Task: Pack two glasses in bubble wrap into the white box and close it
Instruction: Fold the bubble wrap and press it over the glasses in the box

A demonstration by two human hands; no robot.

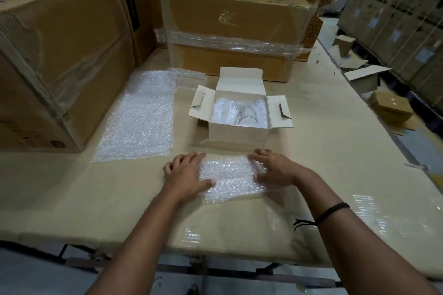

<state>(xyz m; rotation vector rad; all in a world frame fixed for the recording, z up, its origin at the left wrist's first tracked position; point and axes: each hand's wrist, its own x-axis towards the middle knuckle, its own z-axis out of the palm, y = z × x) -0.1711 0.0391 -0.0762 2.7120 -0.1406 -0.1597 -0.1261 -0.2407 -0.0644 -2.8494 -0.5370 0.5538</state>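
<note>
A bubble-wrap bundle (230, 175) is held at the near centre of a cardboard-covered table (335, 151), gripped at both ends. The left hand (184, 175) is curled round its left end, thumb laid across the top; the right hand (275, 167) is wrapped over its right end in the same way. What lies inside the bundle cannot be made out.

Just beyond it, the white box (237, 132) is seen standing open, its lid flap raised at the far side and its side flaps spread left and right. A glass (247, 115) is seen lying inside, bedded in bubble wrap.

A loose sheet of bubble wrap (139, 117) is spread flat to the left of the box. A taped carton (235, 31) is stacked at the far edge and a large carton (55, 55) at the far left. A black wristband (330, 211) is worn on the right wrist.
</note>
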